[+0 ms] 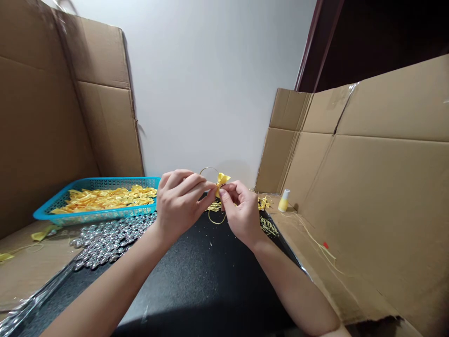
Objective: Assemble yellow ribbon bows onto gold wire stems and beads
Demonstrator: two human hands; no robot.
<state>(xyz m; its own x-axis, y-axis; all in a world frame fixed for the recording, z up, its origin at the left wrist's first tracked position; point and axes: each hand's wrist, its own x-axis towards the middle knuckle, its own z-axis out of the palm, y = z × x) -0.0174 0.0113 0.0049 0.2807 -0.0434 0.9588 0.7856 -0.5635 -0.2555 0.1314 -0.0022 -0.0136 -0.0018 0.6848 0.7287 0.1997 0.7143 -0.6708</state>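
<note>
A small yellow ribbon bow [222,178] is pinched between my two hands, above the far part of the black tabletop. My left hand [180,199] closes its thumb and fingertips on the bow's left side. On the right side my right hand [240,206] grips the bow with thumb and forefinger. A thin yellow cord [217,222] loops out from the bow, one curve above the fingers and another below. The fingertips hide the middle of the bow.
A blue basket [45,213] of yellow ribbon pieces stands at the left, behind many shiny silver beads [112,241]. Cut cords [268,227] lie on the right of the black tabletop [196,281]. A thread spool [283,201] stands by the cardboard wall [379,201].
</note>
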